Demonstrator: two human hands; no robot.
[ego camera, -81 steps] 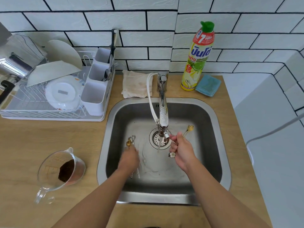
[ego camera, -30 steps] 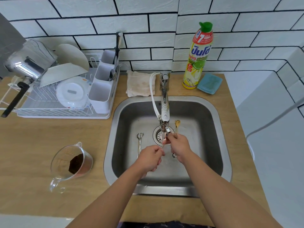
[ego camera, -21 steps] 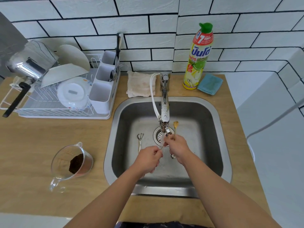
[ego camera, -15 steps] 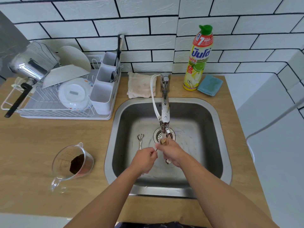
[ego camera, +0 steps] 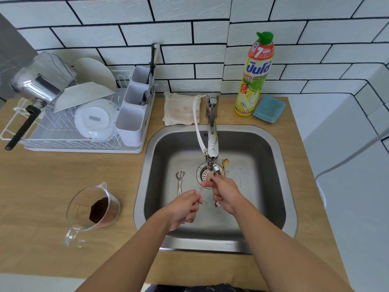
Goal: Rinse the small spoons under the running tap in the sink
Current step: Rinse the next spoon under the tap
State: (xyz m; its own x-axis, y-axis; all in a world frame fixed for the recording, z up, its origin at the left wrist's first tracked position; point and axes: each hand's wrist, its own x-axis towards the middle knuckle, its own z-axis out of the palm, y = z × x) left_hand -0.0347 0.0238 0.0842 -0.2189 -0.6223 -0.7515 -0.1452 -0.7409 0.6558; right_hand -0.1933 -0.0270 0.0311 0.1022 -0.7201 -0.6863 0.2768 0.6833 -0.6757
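Observation:
Both hands are over the steel sink (ego camera: 271, 144), just under the tap (ego camera: 212, 144). My right hand (ego camera: 225, 191) grips a small gold spoon (ego camera: 224, 165), its bowl pointing up past the spout and a flower-shaped handle end showing below the fist. My left hand (ego camera: 183, 207) is closed on the end of another thin spoon that reaches toward the stream and the right fingertips; most of it is hidden. Two silver spoons (ego camera: 179, 182) lie on the sink floor, left of the drain (ego camera: 203, 174).
A glass measuring cup (ego camera: 92, 209) with brown grounds stands on the wooden counter left of the sink. A dish rack (ego camera: 73, 123) with plates, a pot and a cutlery caddy sits at back left. Behind the sink are a cloth (ego camera: 179, 108), a detergent bottle (ego camera: 254, 74) and a blue sponge (ego camera: 269, 109).
My right hand tipped the gold spoon down under the spout half a second ago and has raised it upright again. My left hand stays closed beside it. The silver spoons have not moved.

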